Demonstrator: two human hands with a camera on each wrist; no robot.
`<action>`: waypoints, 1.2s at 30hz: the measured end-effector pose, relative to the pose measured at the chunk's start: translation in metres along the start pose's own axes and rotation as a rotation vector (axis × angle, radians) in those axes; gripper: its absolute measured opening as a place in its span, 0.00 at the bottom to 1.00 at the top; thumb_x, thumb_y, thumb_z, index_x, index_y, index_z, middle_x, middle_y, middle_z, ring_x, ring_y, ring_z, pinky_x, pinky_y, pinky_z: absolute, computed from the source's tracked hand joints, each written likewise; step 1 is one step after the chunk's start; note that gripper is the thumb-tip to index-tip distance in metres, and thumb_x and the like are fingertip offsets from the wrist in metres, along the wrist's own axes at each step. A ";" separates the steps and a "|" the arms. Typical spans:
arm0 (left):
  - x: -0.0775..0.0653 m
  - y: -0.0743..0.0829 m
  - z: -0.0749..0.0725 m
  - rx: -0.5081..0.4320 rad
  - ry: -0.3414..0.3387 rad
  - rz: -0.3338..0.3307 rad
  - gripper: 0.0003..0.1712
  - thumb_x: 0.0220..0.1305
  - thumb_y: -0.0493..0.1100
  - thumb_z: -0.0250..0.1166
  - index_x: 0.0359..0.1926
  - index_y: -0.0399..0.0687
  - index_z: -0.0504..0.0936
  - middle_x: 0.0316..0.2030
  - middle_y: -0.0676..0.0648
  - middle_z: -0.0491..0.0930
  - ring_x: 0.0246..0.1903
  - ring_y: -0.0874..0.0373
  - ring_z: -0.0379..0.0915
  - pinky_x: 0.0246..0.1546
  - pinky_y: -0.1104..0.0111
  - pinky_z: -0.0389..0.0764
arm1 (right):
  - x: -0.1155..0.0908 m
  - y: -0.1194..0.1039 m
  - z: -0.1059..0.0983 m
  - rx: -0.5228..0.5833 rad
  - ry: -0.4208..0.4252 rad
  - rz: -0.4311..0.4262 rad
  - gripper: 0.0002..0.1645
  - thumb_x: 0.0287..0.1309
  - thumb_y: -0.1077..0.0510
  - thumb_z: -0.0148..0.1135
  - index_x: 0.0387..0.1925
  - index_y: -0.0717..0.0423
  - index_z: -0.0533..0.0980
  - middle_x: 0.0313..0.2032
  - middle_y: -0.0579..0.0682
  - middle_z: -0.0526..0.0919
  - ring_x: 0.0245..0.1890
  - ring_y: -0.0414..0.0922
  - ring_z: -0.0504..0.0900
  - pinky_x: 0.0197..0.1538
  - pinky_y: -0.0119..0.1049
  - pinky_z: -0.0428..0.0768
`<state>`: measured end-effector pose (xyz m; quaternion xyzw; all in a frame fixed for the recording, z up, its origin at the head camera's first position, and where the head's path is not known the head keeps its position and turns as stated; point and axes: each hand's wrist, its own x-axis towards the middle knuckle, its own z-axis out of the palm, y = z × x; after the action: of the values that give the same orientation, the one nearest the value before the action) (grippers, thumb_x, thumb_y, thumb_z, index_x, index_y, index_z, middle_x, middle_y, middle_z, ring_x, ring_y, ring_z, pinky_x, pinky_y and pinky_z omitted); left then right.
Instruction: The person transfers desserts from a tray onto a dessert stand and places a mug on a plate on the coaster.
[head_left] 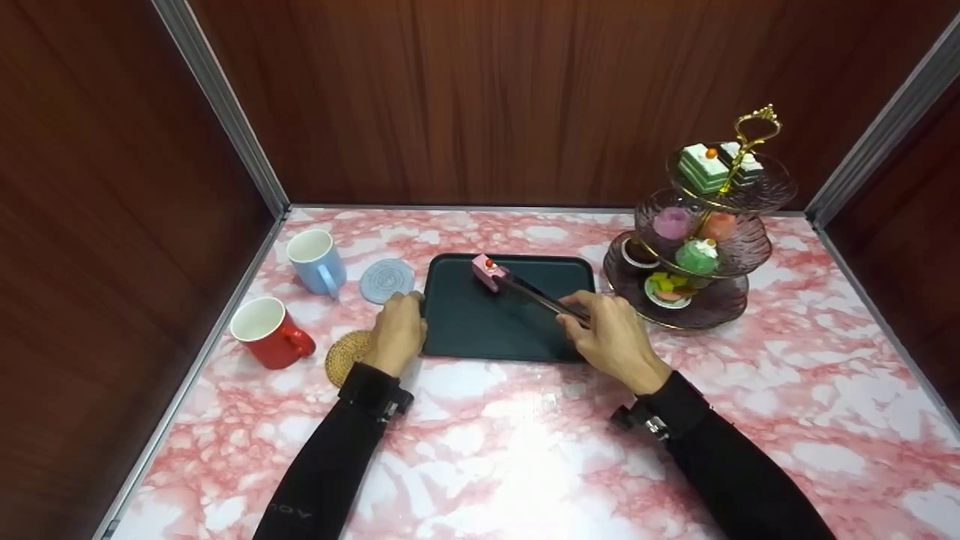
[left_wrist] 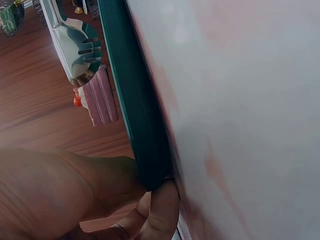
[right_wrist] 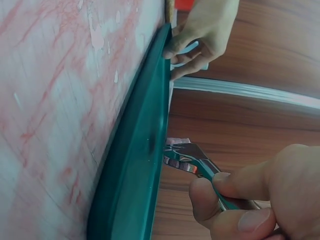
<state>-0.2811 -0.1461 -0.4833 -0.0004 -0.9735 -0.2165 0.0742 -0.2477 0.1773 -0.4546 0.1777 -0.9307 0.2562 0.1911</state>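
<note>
My left hand (head_left: 397,330) grips the left rim of a dark green tray (head_left: 480,337), thumb on top and fingers at the edge below. Between the fingers and thumb of my right hand (head_left: 615,334) is a pair of metal serving tongs (head_left: 538,295), slanting toward the far left. Their forked tips (left_wrist: 87,52) are at a small pink layered cake slice (head_left: 487,271) with an orange-red ball and white cream on top. In the head view the slice overlaps the far left part of the tray.
Right of the tray, a three-tier stand (head_left: 705,315) holds green cakes and several small sweets. At left are a blue mug (head_left: 319,262), a red mug (head_left: 274,337), a grey-blue coaster (head_left: 386,281) and a woven coaster (head_left: 346,360). Wood-look panels (head_left: 450,105) border the table.
</note>
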 end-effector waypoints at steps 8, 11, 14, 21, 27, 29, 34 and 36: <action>0.000 -0.001 0.001 0.002 -0.004 0.009 0.21 0.53 0.37 0.61 0.51 0.48 0.76 0.39 0.42 0.75 0.36 0.43 0.77 0.34 0.54 0.79 | -0.002 0.000 -0.007 0.030 -0.003 0.007 0.15 0.52 0.46 0.63 0.43 0.41 0.79 0.11 0.32 0.72 0.08 0.31 0.65 0.12 0.33 0.61; 0.000 -0.001 0.002 -0.002 0.004 0.012 0.21 0.53 0.37 0.61 0.50 0.48 0.77 0.39 0.42 0.75 0.35 0.43 0.77 0.33 0.54 0.79 | -0.003 -0.001 -0.011 0.047 -0.003 0.017 0.15 0.52 0.46 0.63 0.43 0.39 0.79 0.14 0.29 0.75 0.08 0.29 0.68 0.12 0.32 0.62; 0.000 -0.001 0.003 -0.004 0.014 0.018 0.21 0.52 0.36 0.61 0.50 0.47 0.77 0.39 0.41 0.75 0.35 0.43 0.77 0.33 0.54 0.79 | -0.004 -0.002 -0.016 0.051 0.005 0.029 0.15 0.52 0.45 0.63 0.43 0.38 0.79 0.14 0.28 0.75 0.08 0.29 0.67 0.12 0.32 0.61; -0.001 -0.001 0.002 -0.022 0.013 0.030 0.21 0.52 0.35 0.60 0.50 0.47 0.77 0.39 0.42 0.75 0.35 0.43 0.77 0.33 0.53 0.79 | -0.008 -0.002 -0.030 0.045 0.033 0.023 0.15 0.53 0.45 0.63 0.44 0.37 0.79 0.17 0.29 0.77 0.11 0.29 0.70 0.15 0.32 0.63; -0.001 -0.002 0.002 -0.016 0.018 0.030 0.20 0.52 0.36 0.61 0.49 0.47 0.77 0.38 0.43 0.75 0.35 0.44 0.78 0.33 0.54 0.79 | -0.012 0.000 -0.046 0.036 0.083 0.032 0.15 0.53 0.45 0.63 0.44 0.35 0.79 0.22 0.30 0.82 0.11 0.27 0.70 0.16 0.32 0.65; -0.001 -0.002 0.001 -0.013 0.023 0.032 0.20 0.52 0.36 0.61 0.49 0.47 0.78 0.38 0.43 0.76 0.34 0.44 0.78 0.33 0.54 0.79 | -0.013 0.002 -0.052 0.031 0.115 0.020 0.14 0.53 0.45 0.63 0.44 0.35 0.79 0.23 0.32 0.83 0.10 0.28 0.69 0.16 0.31 0.65; 0.000 -0.002 0.002 -0.009 0.021 0.024 0.19 0.53 0.37 0.61 0.49 0.48 0.77 0.38 0.43 0.75 0.35 0.44 0.78 0.33 0.54 0.79 | -0.018 0.004 -0.071 0.019 0.178 -0.010 0.15 0.53 0.45 0.63 0.44 0.34 0.79 0.23 0.30 0.82 0.15 0.27 0.73 0.17 0.26 0.64; 0.000 -0.002 0.002 -0.010 0.017 0.026 0.19 0.53 0.37 0.61 0.49 0.48 0.77 0.38 0.43 0.75 0.35 0.44 0.78 0.33 0.54 0.79 | -0.020 0.004 -0.079 0.020 0.205 -0.023 0.15 0.52 0.46 0.63 0.44 0.34 0.79 0.21 0.30 0.81 0.14 0.27 0.73 0.17 0.24 0.63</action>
<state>-0.2815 -0.1476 -0.4860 -0.0115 -0.9716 -0.2202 0.0855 -0.2114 0.2283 -0.4022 0.1632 -0.9016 0.2800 0.2866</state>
